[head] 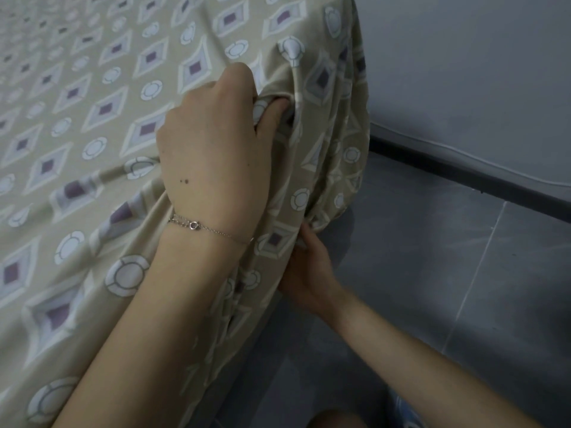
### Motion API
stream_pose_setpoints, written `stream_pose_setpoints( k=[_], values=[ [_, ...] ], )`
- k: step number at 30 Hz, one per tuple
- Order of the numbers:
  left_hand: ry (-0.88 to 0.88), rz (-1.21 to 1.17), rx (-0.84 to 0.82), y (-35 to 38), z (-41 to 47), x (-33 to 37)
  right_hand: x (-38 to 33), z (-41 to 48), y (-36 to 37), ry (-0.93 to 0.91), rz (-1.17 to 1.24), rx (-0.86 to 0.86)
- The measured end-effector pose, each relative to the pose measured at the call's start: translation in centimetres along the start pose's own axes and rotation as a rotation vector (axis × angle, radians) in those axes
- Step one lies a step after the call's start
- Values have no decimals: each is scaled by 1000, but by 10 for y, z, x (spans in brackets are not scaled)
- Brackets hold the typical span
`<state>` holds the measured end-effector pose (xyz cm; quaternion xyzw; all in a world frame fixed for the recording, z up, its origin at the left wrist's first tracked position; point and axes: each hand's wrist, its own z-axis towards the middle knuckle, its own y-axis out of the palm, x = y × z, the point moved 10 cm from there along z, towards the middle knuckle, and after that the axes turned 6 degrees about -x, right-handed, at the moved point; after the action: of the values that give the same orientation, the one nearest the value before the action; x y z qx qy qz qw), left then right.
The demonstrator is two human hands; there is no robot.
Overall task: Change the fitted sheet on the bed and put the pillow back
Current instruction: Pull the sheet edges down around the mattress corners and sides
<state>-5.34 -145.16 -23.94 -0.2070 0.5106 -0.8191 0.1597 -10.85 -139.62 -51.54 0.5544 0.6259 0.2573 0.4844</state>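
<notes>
My left hand (pixel 213 143) grips a fold of beige diamond-patterned fitted sheet (pixel 92 118) at the bed (pixel 355 88) corner; right hand (pixel 309 267) pinches its hem below. Risk: loosen either grip, elastic springs off.

No words, labels or numbers can be read (the sheet (pixel 92 125) bears only patterns).

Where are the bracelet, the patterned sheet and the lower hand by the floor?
bracelet (pixel 195 225): head view, on its small ring charm.
fitted sheet (pixel 92 118): head view, on the flat patterned stretch, upper left.
right hand (pixel 309 270): head view, on the middle of the hand, below the bunched fabric.
</notes>
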Motion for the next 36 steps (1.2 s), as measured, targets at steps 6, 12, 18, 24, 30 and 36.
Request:
stream_pose_setpoints(
  k=[6, 12, 18, 24, 30, 36],
  values=[
    [28, 24, 19, -3, -8, 10, -43, -48, -26, -33, -310, -41],
    [41, 66, 20, 3, -11, 10, -121, -51, -68, -415, -397, 218],
    [132, 34, 55, -2, 2, 30, -143, -22, -45, -486, -456, 175],
    [30, 309, 47, 45, 55, 44, -169, -10, -62, -442, -497, 305],
    [39, 281, -190, 108, 46, 41, -178, -5, -63, -322, -493, 327],
    [130, 376, -48, 93, 71, 58, -178, -4, -73, -269, -422, 331]
  ],
)
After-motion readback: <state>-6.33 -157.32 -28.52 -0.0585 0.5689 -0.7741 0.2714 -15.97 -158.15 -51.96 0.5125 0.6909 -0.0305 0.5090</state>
